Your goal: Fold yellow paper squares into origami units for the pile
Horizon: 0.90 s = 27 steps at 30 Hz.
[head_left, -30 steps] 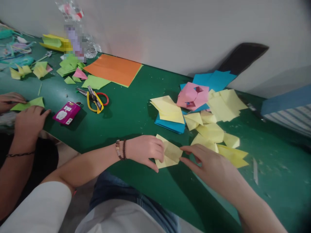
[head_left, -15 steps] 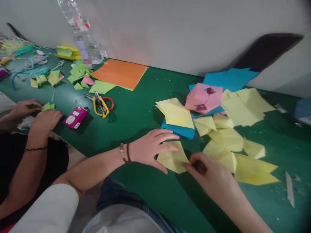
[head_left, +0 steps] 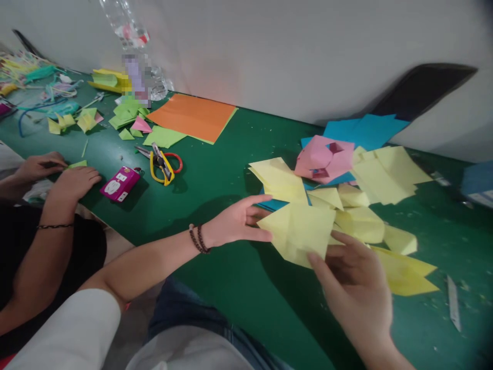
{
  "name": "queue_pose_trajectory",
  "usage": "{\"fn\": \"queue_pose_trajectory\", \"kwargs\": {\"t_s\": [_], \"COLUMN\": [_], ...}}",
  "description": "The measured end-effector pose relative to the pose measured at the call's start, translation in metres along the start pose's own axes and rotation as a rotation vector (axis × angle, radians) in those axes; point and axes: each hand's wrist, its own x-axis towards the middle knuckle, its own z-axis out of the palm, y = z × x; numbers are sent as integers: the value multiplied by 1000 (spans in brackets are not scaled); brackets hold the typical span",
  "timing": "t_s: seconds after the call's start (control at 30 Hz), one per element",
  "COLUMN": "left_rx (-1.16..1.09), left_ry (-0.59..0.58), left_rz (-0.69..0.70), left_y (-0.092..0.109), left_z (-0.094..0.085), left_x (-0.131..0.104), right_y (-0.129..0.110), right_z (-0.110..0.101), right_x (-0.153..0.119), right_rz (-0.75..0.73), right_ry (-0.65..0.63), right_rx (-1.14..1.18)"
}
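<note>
A creased sheet of pale yellow paper (head_left: 298, 234) is held up off the table between my two hands. My right hand (head_left: 360, 290) pinches its lower right edge, thumb in front and fingers behind. At the sheet's left corner is my left hand (head_left: 231, 222), its thumb over the front and its other fingers partly hidden behind the corner. Just beyond lie a stack of yellow sheets (head_left: 279, 180) and blue paper (head_left: 272, 205). Folded yellow paper pieces (head_left: 360, 223) and a pink folded paper shape (head_left: 325, 159) sit to the right.
Scissors (head_left: 164, 169) and a magenta box (head_left: 121, 184) lie to the left. Orange paper (head_left: 192, 115) and a plastic bottle (head_left: 157, 85) are by the wall. A blade (head_left: 453, 303) lies at right. Another person's hands (head_left: 73, 180) work on green paper at far left.
The yellow sheet has risen off the table and tilted up in my right hand. My left hand has gone from spread above it to its left corner.
</note>
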Motion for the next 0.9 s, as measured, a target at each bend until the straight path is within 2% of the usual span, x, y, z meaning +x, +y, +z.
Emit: {"fn": "queue_pose_trajectory", "kwargs": {"t_s": [0.1, 0.2, 0.37, 0.53, 0.73, 0.9], "left_rx": [-34, -60, -142, -204, -118, -28], "left_ry": [36, 84, 89, -29, 92, 74], "left_rz": [-128, -182, -184, -213, -247, -278], "left_y": [-1, -1, 3, 5, 5, 3], "left_z": [3, 4, 4, 7, 5, 4], "left_x": [3, 5, 3, 0, 2, 1], "right_y": [1, 1, -2, -4, 2, 2], "right_z": [0, 0, 2, 6, 5, 4], "right_x": [-4, -3, 2, 2, -1, 3], "right_rz": [-17, 21, 155, 190, 190, 247], "right_ry": [-19, -58, -66, -22, -117, -111], "right_rx": [-2, 29, 117, 156, 215, 176]}}
